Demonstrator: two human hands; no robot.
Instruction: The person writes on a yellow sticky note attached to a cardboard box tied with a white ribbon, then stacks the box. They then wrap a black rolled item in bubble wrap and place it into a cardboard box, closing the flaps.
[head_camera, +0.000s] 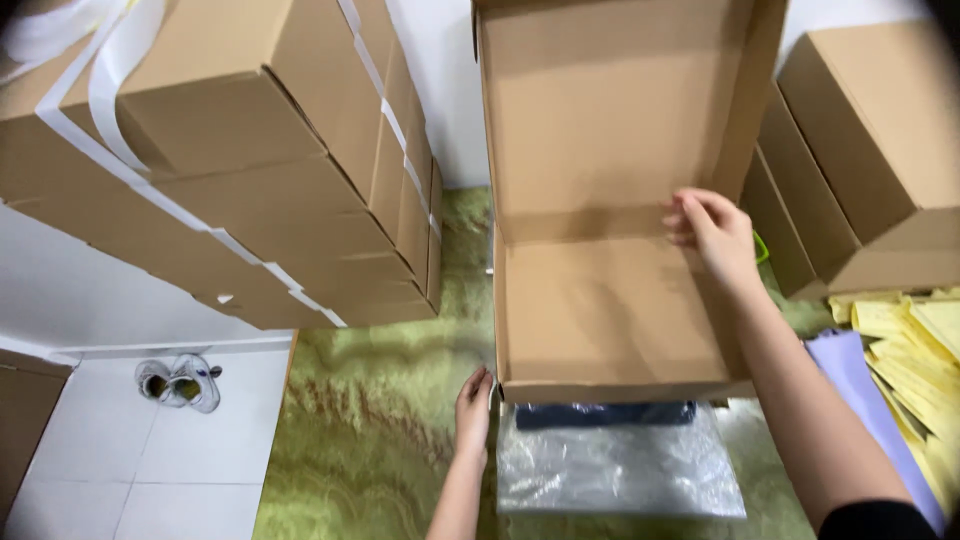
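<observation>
Two bare hands work at an open cardboard box (610, 300) that sits on a green marbled tabletop (370, 450). The box stands in the upper middle of the view, its lid raised upright at the far side and its tray lying flat and bare toward the viewer. The right hand (712, 232) reaches in over the right wall of the tray; its fingers (683, 215) are curled lightly and held close together, their tips resting at the fold where the lid meets the tray (whether they pinch the cardboard cannot be told). The left hand (474, 405) lies at the near left corner of the box, fingers straight and pressed together, touching the outside of the front wall.

Just below the front wall lies a clear plastic bag (620, 465), flat on the tabletop, with a dark folded item (605, 413) at its far end, partly tucked under the box edge. To the left a bundle of stacked cardboard boxes (240, 150) bound with white strapping overhangs the table. More closed boxes (860, 150) stand to the right, and beside them lie yellow padded envelopes (915, 350) and a pale lilac sheet (855, 375). On the white tiled floor (150, 470) at lower left sits a pair of shoes (180, 382).
</observation>
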